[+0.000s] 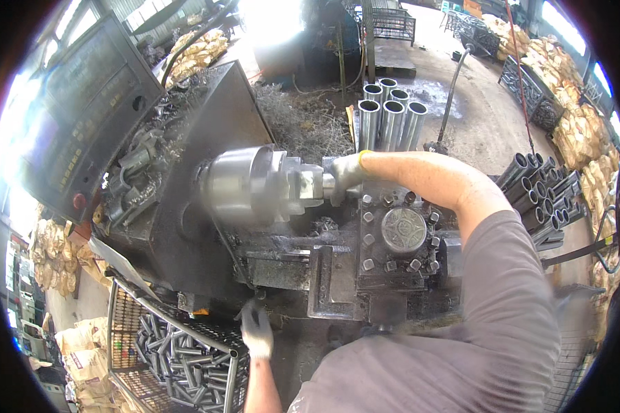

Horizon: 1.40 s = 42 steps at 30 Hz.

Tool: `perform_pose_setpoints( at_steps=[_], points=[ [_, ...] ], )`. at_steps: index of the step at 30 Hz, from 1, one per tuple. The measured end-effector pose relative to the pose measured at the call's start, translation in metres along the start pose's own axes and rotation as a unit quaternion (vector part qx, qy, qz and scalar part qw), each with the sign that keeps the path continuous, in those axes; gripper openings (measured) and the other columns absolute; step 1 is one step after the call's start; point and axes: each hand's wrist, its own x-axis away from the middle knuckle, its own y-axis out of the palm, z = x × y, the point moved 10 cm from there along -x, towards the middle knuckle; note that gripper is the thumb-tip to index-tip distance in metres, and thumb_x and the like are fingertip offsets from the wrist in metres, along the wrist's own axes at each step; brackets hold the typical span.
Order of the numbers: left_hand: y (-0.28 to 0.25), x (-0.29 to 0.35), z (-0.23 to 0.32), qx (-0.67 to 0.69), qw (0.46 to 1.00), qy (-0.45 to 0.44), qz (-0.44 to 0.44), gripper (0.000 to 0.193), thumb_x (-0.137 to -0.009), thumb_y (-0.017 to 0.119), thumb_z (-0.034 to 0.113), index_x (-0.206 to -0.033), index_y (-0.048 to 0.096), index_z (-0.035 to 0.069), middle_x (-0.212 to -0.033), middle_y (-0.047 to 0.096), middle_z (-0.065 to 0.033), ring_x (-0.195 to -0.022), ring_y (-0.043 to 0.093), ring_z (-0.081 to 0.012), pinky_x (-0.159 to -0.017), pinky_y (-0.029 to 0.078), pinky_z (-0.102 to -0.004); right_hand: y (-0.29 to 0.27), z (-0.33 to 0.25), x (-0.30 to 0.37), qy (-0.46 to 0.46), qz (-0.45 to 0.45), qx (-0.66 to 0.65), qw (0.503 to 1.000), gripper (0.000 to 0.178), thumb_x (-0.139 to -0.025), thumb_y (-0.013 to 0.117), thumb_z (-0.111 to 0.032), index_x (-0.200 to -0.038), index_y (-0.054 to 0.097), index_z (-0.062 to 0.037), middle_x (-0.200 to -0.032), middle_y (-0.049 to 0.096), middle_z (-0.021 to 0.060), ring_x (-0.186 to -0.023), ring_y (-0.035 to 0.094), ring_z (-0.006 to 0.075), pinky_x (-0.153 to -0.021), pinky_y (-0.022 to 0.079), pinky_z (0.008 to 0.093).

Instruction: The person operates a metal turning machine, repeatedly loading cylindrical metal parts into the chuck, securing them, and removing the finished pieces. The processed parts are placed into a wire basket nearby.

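Nearest, at the bottom, a gray shirt point(420, 372) with a short sleeve. Just ahead, the left hand point(257, 336) in a pale glove, fingers up by the round knob point(259, 294) of a thin rod. Cannot tell if gripping the knob, touching it or just beside it. Left of that hand, a wire basket point(122, 330) with lots of short gray tubes point(186, 365), all in a jumble. In the middle, a dark square block point(386, 265) with a round patterned cap point(403, 230) on top and bolts all around. Past the block, the right hand point(348, 173), also gloved, with the arm bent over from the right. Fingers curled around the end of a shiny metal piece point(328, 184), grasping it; cannot tell how tightly. Metal piece right at the front of the big round chuck point(238, 182), between chuck and glove, pointing sideways. Chuck a bit blurry. Off to the left, a big dark panel point(83, 131) with a red button point(80, 201). Farther back, a messy heap of curly metal bits point(303, 120). Beside the heap, six fat shiny tubes point(391, 127), standing up. To the right, a bunch of darker tubes point(541, 199). Far away, piles of tan sacks point(575, 138) and a wire rack point(393, 26).
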Motion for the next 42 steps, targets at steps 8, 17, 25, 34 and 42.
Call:
perform_pose_setpoints(
  at_steps=[8,17,25,34,42],
  points=[
    [0.02,-0.208,0.241,-0.201,0.9,0.386,-0.025,0.133,-0.063,0.098,0.048,-0.165,0.027,-0.001,-0.162,0.04,-0.0324,-0.154,0.032,-0.0537,-0.131,0.022,-0.0598,-0.04,0.046,0.131,0.087,0.157,0.12,0.976,0.062,-0.07,0.091,-0.039,-0.113,0.073,0.0016,-0.101,0.078,0.0237,-0.093,0.077,0.0355,-0.086,0.061,0.0454],
    [0.034,-0.262,0.328,-0.264,0.843,0.404,-0.238,0.097,-0.063,0.094,0.035,-0.147,0.055,0.003,-0.147,0.061,-0.0252,-0.141,0.056,-0.0425,-0.117,0.048,-0.0485,-0.053,0.02,0.344,0.139,0.634,-0.053,0.759,0.08,-0.072,0.093,-0.034,-0.136,0.059,-0.0013,-0.11,0.075,0.024,-0.101,0.076,0.0382,-0.09,0.061,0.0471],
    [-0.029,-0.117,0.311,0.21,0.829,0.501,-0.134,0.081,-0.082,0.092,0.033,-0.148,0.057,0.001,-0.138,0.068,-0.0216,-0.133,0.064,-0.0359,-0.114,0.052,-0.0466,0.087,-0.181,0.301,0.008,0.382,-0.353,0.854,0.073,-0.077,0.09,-0.036,-0.135,0.063,-0.0001,-0.114,0.076,0.0178,-0.102,0.076,0.0264,-0.092,0.061,0.0396],
    [0.138,0.053,0.124,0.581,0.579,-0.402,-0.407,0.039,-0.099,0.075,0.024,-0.132,0.064,0.006,-0.113,0.071,-0.0108,-0.105,0.07,-0.0278,-0.096,0.058,-0.0444,0.309,-0.161,0.183,0.141,0.14,-0.729,0.655,0.056,-0.084,0.092,-0.044,-0.118,0.076,-0.0018,-0.102,0.076,0.0067,-0.087,0.07,0.0145,-0.076,0.057,0.0303],
    [0.152,0.05,0.079,0.632,0.566,-0.39,-0.358,0.038,-0.099,0.068,0.024,-0.129,0.066,0.002,-0.129,0.07,-0.0135,-0.121,0.067,-0.0325,-0.112,0.051,-0.0507,0.34,-0.129,0.181,0.124,0.236,-0.484,0.834,0.051,-0.079,0.085,-0.041,-0.11,0.074,-0.001,-0.089,0.078,0.0079,-0.079,0.072,0.0159,-0.074,0.058,0.0336]
  ],
)
